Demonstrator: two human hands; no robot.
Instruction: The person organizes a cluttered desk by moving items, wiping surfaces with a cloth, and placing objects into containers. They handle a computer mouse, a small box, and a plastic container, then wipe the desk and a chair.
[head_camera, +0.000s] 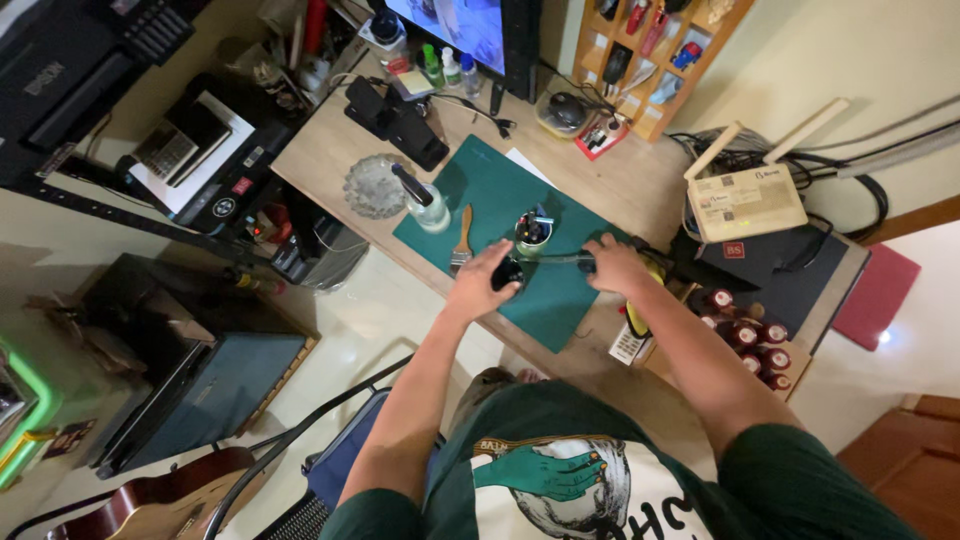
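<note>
Left hand (480, 282) closed around small black object (508, 272) (kind unclear) on green mat (490, 190), right hand (615, 265) gripping dark slender tool (560, 259) beside it

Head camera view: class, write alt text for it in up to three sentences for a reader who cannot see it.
Seen from above, a person's left hand grips a small black object and the right hand holds its slim end, over a green cutting mat on a wooden desk. On the mat are a paintbrush, a clear bottle and a tool cup.
</note>
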